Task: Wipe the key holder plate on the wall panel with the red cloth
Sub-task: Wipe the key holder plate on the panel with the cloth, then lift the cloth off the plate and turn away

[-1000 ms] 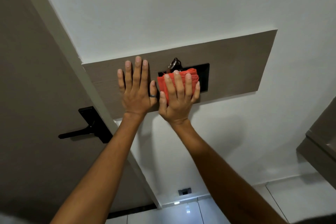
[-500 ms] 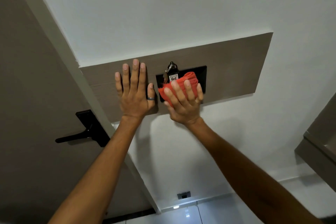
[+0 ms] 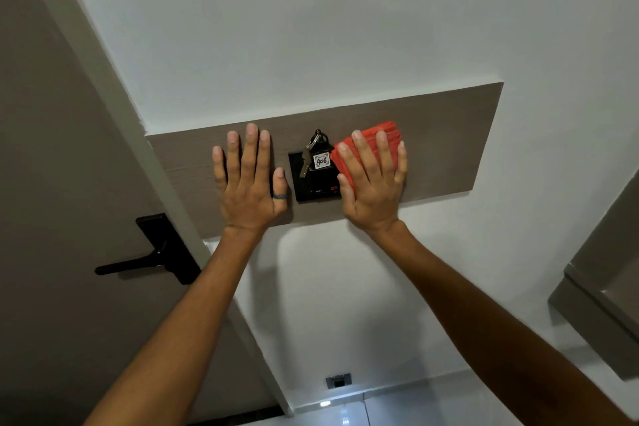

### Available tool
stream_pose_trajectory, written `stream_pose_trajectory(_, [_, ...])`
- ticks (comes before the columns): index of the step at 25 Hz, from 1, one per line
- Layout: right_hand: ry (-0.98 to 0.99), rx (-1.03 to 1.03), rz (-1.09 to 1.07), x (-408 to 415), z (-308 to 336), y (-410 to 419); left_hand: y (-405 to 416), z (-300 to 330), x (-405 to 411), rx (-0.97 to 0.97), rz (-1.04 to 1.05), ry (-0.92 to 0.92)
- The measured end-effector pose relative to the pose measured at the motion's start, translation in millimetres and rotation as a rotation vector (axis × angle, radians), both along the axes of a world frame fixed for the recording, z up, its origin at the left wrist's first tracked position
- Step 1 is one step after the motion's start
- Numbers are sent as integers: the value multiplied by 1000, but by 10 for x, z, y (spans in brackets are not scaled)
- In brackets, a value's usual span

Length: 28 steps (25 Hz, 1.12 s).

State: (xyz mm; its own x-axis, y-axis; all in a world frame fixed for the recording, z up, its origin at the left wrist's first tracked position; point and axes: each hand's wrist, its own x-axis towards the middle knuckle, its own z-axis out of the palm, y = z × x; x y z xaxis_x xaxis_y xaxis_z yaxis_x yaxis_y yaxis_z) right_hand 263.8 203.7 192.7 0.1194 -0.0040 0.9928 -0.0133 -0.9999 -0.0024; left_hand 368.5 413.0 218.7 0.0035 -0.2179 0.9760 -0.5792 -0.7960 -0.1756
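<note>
**Two hands laid flat on the wall panel, cloth at the plate's right edge**

The brown wall panel (image 3: 446, 135) is seen running across the middle of the frame on a white wall. At its centre the black key holder plate (image 3: 316, 188) is mounted, with a bunch of keys (image 3: 313, 149) and a white tag marked "406" (image 3: 321, 160) hanging in front of it. The left hand (image 3: 250, 180) is laid flat on the panel just left of the plate, its fingers extended and slightly spread; a ring (image 3: 280, 196) is worn on the thumb. The right hand (image 3: 375, 183) is pressed flat over the folded red cloth (image 3: 371, 138), fingers straight and lightly fanned, so that the cloth is held against the panel at the plate's right edge. The cloth is seen protruding above the fingertips. At lower left of the frame a black door handle (image 3: 152, 258) is fixed to a brown door (image 3: 52, 183).
</note>
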Motion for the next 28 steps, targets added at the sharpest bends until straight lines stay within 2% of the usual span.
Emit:
stream_pose_trajectory(3, [44, -143, -20, -89, -206, -238, 6, 58, -61, 2, -21, 47])
stream_pose_trajectory(7, [173, -433, -17, -372, -418, -713, -16, 106, -203, -25, -57, 142])
stream_pose_trajectory(9, [276, -366, -11, -653, -456, -942, -103, 7, -385, -126, -136, 212])
stream_pose_trajectory(11, [314, -31, 106, -890, -491, -959, -349, -240, -709, -132, -245, 195])
stream_pose_trajectory(12, [292, 243, 219, -1002, -507, -888, -537, -424, -901, -77, -319, 210])
stream_pose_trajectory(14, [102, 984, 568, -1227, -530, -737, -1005, -802, -1346, 55, -484, 264])
stream_pose_trajectory(16, [-217, 1749, 1003, -1405, -471, -635, -1407, -959, -1660, 85, -566, 390])
stream_pose_trajectory(18, [-303, 2163, 1276, -1697, -609, -845, -1786, -1043, -1893, 125, -587, 499])
stream_pose_trajectory(20, [-304, 2326, 1331, -2035, -794, -1205, -2116, -1099, -2046, 238, -583, 560])
stream_pose_trajectory(23, [-238, 2311, 1241, -2654, -889, -1964, -2734, -1226, -2385, 396, -571, 704])
stream_pose_trajectory(24, [-231, 2316, 1190, -2872, -950, -2264, -2969, -1345, -2541, 458, -557, 779])
stream_pose_trajectory(26, [-256, 2336, 970, -3522, -1362, -3381, -3891, -1752, -3034, 670, -581, 939])
stream_pose_trajectory(28, [-138, 2265, 795, -3831, -1524, -3832, -4058, -1916, -3218, 778, -519, 1027])
